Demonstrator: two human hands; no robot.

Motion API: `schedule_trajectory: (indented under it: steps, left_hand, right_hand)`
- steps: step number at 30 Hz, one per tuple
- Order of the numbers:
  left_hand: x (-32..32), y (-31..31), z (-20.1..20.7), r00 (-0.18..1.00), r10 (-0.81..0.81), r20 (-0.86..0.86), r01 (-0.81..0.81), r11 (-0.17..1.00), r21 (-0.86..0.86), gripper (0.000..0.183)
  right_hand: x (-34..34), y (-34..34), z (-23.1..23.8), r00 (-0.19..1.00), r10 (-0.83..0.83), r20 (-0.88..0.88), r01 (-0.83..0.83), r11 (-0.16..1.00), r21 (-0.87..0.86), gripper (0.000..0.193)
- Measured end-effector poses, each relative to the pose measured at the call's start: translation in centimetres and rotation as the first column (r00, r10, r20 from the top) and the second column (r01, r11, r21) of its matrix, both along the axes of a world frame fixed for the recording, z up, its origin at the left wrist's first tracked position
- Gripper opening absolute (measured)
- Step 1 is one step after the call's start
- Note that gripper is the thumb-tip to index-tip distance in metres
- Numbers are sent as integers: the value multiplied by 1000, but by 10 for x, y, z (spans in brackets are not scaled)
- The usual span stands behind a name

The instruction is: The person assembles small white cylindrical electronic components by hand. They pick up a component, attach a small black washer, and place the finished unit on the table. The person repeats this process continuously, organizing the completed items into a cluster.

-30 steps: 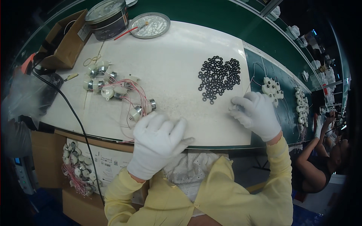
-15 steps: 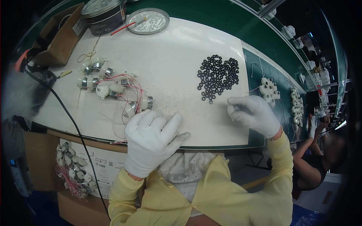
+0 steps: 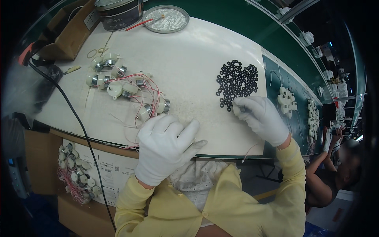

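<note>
Both my hands wear white gloves. My left hand [image 3: 167, 144] rests at the table's near edge with its fingers apart, holding nothing that I can see. Next to its fingertips lie several small motors [image 3: 115, 90] with whitish caps, silvery bodies and red and white wires. My right hand [image 3: 260, 118] is closed round a small motor [image 3: 236, 109]; only its whitish end shows between the fingertips, the rest being hidden. The held end is just beside the lower edge of a spread of small black rings [image 3: 233, 85].
At the right, a green mat [image 3: 272, 67] bears more whitish motors [image 3: 287, 102]. A round lid with a red-handled brush [image 3: 145, 24], a dark tin [image 3: 118, 15] and a cardboard box [image 3: 71, 39] stand at the back. A black cable [image 3: 75, 118] crosses the left side. Another person works at far right.
My right hand has moved left and up toward the black rings with the motor in its fingers. A thin wire now shows below that hand. The whole view has shifted slightly.
</note>
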State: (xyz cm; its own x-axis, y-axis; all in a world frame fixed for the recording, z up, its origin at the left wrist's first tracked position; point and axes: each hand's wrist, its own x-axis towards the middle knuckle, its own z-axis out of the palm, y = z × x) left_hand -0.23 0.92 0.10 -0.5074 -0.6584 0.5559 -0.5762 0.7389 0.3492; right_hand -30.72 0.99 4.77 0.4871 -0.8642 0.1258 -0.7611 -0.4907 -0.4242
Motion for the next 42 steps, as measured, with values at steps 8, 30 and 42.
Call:
schedule_trajectory:
  steps: [8, 30, 42]
  left_hand:
    - [-1, -1, -1, 1000, 6, -16, -6, 1000, 9, 43]
    - [-1, 1, -2, 1000, 6, -6, -6, 999, -32, 42]
    - [1, 2, -7, 999, -17, -34, 16, 999, -34, 45]
  right_hand:
    - [14, -4, 12, 954, 33, -299, -99, 973, -208, 37]
    - [8, -8, 45, 747, 227, -624, -278, 960, 16, 18]
    - [-29, 4, 12, 995, 87, 57, -95, 982, 166, 31]
